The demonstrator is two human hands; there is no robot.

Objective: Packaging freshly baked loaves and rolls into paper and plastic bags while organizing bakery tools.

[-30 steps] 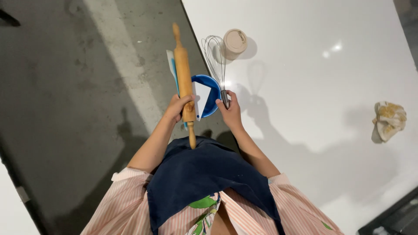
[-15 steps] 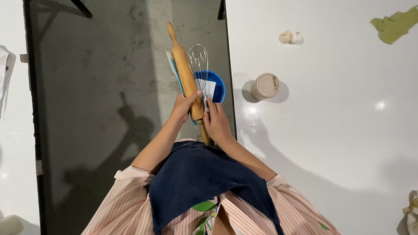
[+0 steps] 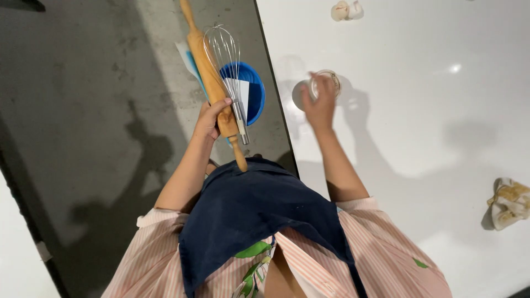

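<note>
White, glossy desk (image 3: pixel 419 138) fills the right half of the frame; dark grey concrete floor (image 3: pixel 83 110) fills the left. At lower centre I see the navy apron (image 3: pixel 254 221) over a pink striped shirt (image 3: pixel 397 259).

Left hand (image 3: pixel 212 117), upper centre over the floor: closed around a wooden rolling pin (image 3: pixel 207 72), with a wire whisk (image 3: pixel 226 60) and a blue bowl (image 3: pixel 251 91) bundled against it; a white and a pale blue flat piece sit in the bundle, which I cannot identify. These are gathered and carried.

Right hand (image 3: pixel 320 105), just right of the desk edge: fingers curled onto a small round cup (image 3: pixel 326 83) standing on the desk; I cannot tell whether it is lifted.

I judge the cup is the last item nearby not yet in the bundle.

Small items: a crumpled cloth (image 3: pixel 510 201) at right edge, a pale lump (image 3: pixel 345 10) at top.
</note>
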